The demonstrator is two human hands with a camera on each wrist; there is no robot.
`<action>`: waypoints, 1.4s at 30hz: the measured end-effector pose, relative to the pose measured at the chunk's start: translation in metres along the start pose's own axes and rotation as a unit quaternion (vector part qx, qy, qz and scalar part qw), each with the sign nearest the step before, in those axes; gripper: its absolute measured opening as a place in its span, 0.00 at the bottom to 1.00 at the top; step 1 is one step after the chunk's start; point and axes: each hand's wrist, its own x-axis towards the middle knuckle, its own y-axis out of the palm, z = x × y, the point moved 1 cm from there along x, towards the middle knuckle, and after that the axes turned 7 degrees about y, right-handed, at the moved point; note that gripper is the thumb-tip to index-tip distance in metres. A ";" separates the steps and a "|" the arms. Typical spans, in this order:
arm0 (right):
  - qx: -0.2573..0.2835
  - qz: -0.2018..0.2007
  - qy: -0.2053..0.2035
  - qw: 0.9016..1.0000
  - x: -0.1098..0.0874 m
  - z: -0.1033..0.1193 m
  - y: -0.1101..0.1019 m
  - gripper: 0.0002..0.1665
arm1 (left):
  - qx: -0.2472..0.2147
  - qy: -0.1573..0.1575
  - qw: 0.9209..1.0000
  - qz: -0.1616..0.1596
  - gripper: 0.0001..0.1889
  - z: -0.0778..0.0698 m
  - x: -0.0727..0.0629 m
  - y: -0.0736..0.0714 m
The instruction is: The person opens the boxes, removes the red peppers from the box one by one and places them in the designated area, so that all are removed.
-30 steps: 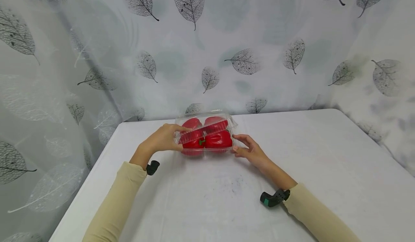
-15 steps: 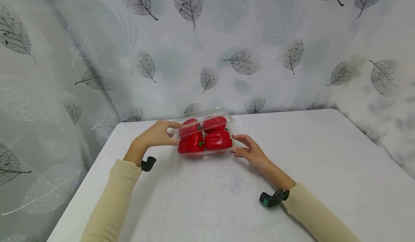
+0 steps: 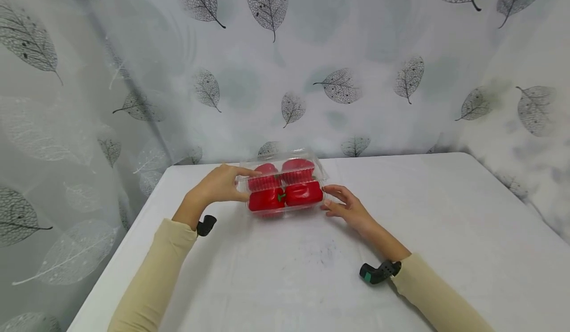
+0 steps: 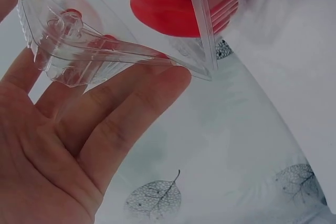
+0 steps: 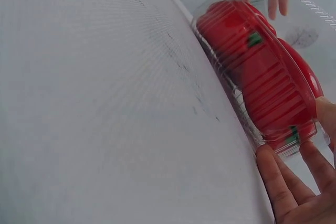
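Note:
Several red bell peppers with green stems sit in a clear plastic clamshell box at the table's far edge. Its hinged clear lid stands partly raised; in the head view it covers the rear peppers, while the front ones show below its edge. My left hand holds the lid's left corner, thumb on one side and fingers on the other. At the box's right end, my right hand grips the body, thumb near the rim and fingertips low on the wall.
A white-covered table stretches toward me and to the right. Behind it hangs a pale leaf-print curtain, close to the box. Each wrist wears a small black camera.
My left hand has shifted slightly up and left with the lid, whose front edge has risen at its left end, uncovering more of the front peppers. The right hand keeps its place on the box.

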 end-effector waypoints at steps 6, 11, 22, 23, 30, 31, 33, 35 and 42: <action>0.001 -0.002 0.002 1.000 -0.001 0.000 0.000 0.28 | 0.025 0.004 1.000 -0.014 0.31 -0.003 -0.001 0.005; 0.001 -0.001 0.003 1.000 -0.001 0.000 0.000 0.28 | 0.039 -0.002 0.999 -0.019 0.32 -0.003 -0.003 0.008; -0.002 0.006 -0.004 1.000 0.001 0.000 0.001 0.28 | 0.047 -0.013 0.998 -0.029 0.34 -0.003 -0.012 0.015; -0.001 0.006 -0.004 1.000 0.001 0.000 0.001 0.28 | 0.048 -0.010 0.998 -0.033 0.34 -0.002 -0.013 0.016; 0.000 0.003 -0.003 1.000 0.000 0.001 0.000 0.29 | 0.034 0.004 0.997 -0.074 0.32 0.003 -0.020 0.021; 0.001 0.002 -0.002 1.000 -0.001 0.001 0.000 0.29 | 0.033 0.006 0.996 -0.082 0.31 0.005 -0.021 0.022; 0.003 0.001 -0.004 1.000 -0.001 0.001 0.000 0.29 | 0.028 0.011 0.995 -0.097 0.31 0.007 -0.022 0.024; 0.002 -0.002 -0.007 1.000 -0.001 0.001 0.000 0.28 | 0.026 0.014 0.994 -0.108 0.30 0.009 -0.024 0.026; -0.001 -0.007 0.006 1.000 -0.002 0.000 0.001 0.28 | 0.024 0.028 0.990 -0.136 0.30 0.009 -0.027 0.033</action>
